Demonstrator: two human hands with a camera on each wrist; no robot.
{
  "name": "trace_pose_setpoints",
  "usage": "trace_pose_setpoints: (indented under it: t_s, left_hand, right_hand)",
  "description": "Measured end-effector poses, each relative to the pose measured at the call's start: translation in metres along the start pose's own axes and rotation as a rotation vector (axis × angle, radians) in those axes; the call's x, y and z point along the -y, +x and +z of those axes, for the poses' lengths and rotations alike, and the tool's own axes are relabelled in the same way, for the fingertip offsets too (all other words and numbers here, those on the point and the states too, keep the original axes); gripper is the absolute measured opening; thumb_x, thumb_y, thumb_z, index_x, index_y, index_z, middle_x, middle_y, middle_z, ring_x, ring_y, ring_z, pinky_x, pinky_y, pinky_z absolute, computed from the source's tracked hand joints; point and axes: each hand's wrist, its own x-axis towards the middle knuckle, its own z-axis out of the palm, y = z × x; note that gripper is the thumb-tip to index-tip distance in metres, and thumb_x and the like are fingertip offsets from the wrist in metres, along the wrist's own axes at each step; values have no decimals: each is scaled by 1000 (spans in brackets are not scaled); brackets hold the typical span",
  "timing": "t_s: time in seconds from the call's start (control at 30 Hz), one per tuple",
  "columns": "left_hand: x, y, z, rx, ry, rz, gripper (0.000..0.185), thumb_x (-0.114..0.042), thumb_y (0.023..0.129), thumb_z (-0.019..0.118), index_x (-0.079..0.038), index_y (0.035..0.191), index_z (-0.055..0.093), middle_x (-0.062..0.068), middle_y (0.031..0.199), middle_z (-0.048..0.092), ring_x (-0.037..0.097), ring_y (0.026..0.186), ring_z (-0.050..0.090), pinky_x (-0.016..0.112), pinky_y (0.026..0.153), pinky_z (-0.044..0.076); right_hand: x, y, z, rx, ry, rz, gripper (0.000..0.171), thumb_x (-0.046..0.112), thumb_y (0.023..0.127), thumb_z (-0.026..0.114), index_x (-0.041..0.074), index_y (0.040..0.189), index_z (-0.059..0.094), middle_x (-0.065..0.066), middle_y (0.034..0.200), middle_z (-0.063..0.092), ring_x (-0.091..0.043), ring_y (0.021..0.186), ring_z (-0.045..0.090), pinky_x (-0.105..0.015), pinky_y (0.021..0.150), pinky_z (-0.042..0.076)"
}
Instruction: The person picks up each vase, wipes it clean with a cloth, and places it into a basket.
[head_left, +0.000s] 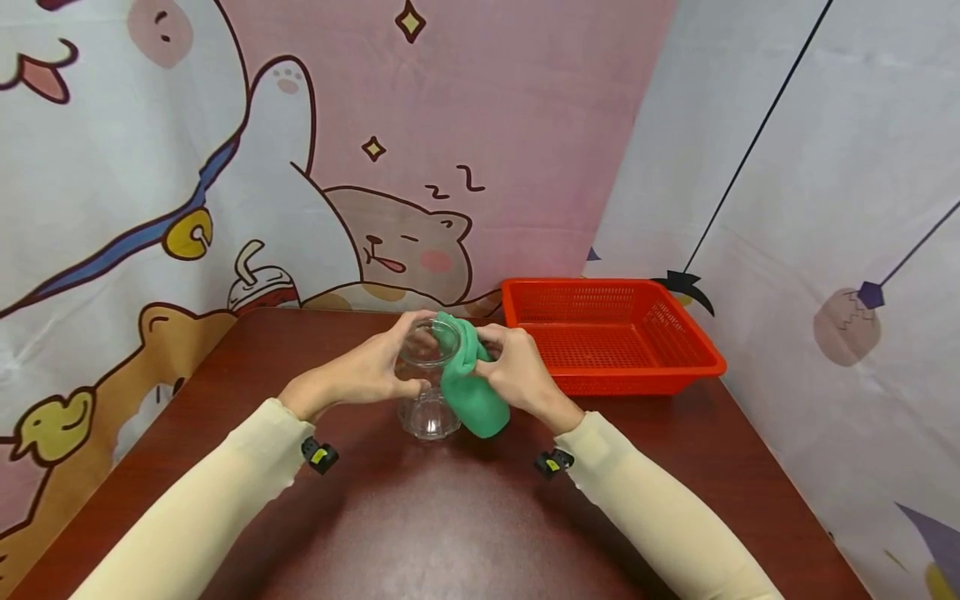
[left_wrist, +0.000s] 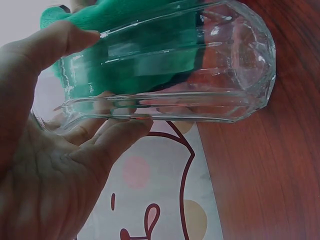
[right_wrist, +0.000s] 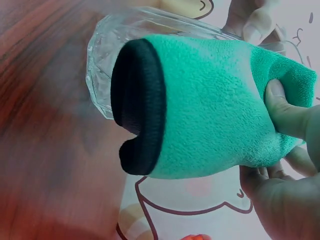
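A clear ribbed glass jar (head_left: 428, 379) stands on the dark red table (head_left: 420, 517), its mouth tilted toward me. My left hand (head_left: 375, 367) grips its upper part, thumb and fingers wrapped round the glass (left_wrist: 165, 65). My right hand (head_left: 517, 371) pinches a green fleece cloth (head_left: 471, 385) with a black edge (right_wrist: 142, 107); the cloth drapes over the jar's rim and down its right side. In the right wrist view the cloth (right_wrist: 210, 110) covers most of the jar (right_wrist: 107, 60), and my thumb (right_wrist: 282, 107) presses into the fabric.
An orange plastic basket (head_left: 609, 333) sits at the table's back right, close behind my right hand. Cartoon-printed curtains enclose the table at the back and right. Bare tabletop lies between my forearms and the front edge.
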Motion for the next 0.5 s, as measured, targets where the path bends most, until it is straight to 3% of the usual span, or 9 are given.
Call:
trace_pose_setpoints:
  t_s: [0.3,0.5]
  left_hand:
    - [0,1,1,6,0,-3,101,-7,101,86,-17,181,24,20,158,67,38,144,71,63,119,61]
    - [-1,0,0,11,-2,-25,103,-7,101,87,-20,181,23,17,160,66,35,149,68,61,119,61]
  right_hand:
    - [4,2,-11,-19,116,-17,53,-5,98,89,0,149,78,-18,131,81,-31,121,80,-45,108,69]
    - [4,2,-13,61,177,-5,55,-6,98,89,1,152,75,-19,137,73,-32,121,80,-39,108,69]
